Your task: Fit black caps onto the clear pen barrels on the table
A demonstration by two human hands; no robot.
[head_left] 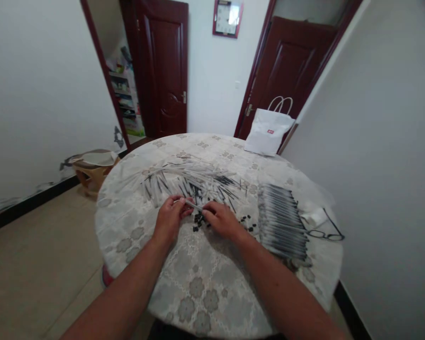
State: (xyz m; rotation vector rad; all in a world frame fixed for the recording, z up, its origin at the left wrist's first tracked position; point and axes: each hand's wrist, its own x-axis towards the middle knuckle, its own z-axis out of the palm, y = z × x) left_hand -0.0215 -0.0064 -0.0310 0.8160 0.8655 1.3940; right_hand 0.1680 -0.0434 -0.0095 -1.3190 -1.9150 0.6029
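A: Where is the pen tube (194, 205) lying?
B: At frame centre. The left hand (170, 215) and right hand (221, 218) are each pinching one end.
A: Any tip?
B: I'd say holding it level and gripping lightly, just above the small black caps (198, 221), is working best.

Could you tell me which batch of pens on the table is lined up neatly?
The batch right of the right hand, beside the glasses: its pens lie parallel, while the heap farther back lies crisscrossed.
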